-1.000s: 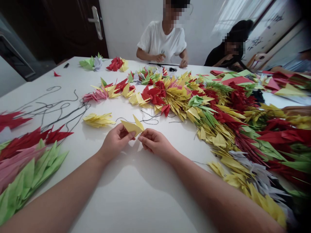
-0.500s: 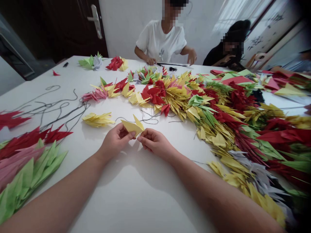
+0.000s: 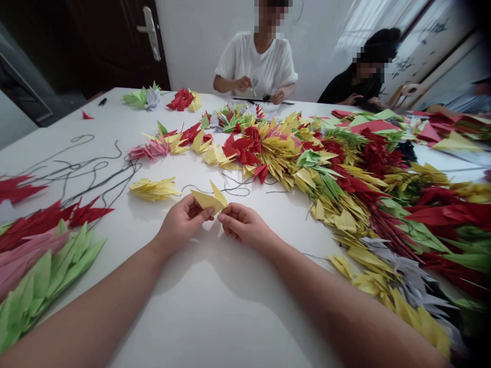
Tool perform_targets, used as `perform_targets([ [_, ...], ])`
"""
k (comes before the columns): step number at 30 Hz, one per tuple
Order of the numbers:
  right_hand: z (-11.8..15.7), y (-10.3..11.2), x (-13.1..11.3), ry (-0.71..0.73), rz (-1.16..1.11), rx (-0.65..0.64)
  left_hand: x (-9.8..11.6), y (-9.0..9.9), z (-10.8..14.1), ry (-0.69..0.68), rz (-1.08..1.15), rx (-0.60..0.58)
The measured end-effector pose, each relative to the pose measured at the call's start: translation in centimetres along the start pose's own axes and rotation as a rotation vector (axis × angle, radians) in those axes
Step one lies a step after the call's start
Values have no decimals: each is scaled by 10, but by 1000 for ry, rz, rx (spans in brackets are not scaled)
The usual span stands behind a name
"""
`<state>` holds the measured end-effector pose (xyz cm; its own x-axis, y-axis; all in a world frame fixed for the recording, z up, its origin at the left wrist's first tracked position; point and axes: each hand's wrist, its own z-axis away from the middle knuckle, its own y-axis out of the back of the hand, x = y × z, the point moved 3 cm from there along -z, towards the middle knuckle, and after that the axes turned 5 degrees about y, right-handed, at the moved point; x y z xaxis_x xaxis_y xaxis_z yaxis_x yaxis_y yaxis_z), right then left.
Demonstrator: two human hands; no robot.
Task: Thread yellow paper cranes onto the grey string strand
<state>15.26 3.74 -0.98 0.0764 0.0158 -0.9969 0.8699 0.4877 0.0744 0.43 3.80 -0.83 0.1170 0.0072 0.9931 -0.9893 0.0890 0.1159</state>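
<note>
A yellow folded paper crane is held just above the white table. My left hand pinches its left side, thumb on the near face. At its right end, the fingers of my right hand are closed on a narrow tip, partly hidden by the fingertips. Behind my left hand lies a small bunch of yellow cranes with a dark thread running off to the right.
Strung paper cranes in red, yellow and green heap along the right and back. More bundles lie at left beside loose black threads. Across the table sits a person in a white shirt; another wears black.
My hands and the yellow crane stay almost where they were. The person in white has raised one hand to the chest and brought the other inward.
</note>
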Motion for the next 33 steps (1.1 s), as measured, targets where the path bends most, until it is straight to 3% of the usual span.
perform_targets([
  [33, 0, -1, 3, -7, -2, -37, -12, 0, 0, 46, -72, -76],
])
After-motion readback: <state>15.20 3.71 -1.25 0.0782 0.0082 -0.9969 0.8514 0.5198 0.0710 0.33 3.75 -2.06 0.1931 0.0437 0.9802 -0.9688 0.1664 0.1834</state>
